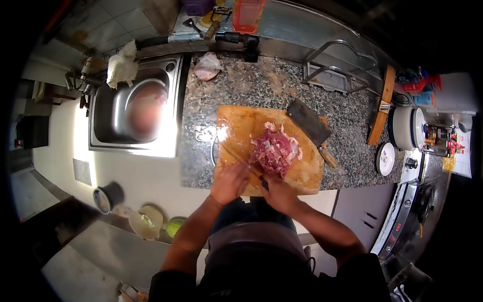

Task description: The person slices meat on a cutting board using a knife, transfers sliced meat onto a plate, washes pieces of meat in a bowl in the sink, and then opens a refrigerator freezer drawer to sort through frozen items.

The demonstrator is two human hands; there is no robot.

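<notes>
Wooden board [241,123] below, hands [231,181] converge, the right [279,193] seemingly gripping a knife [264,184]

White glare on floor [83,136] and sink [167,133], blur within, black fisheye-curved edges

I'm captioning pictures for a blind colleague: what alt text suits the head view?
Over a wooden board, a person's right hand holds a knife beside a pile of cut raw meat, the left hand near the blade. A cleaver overlaps the board's far right edge; a metal sink lies left of the speckled counter.
</notes>
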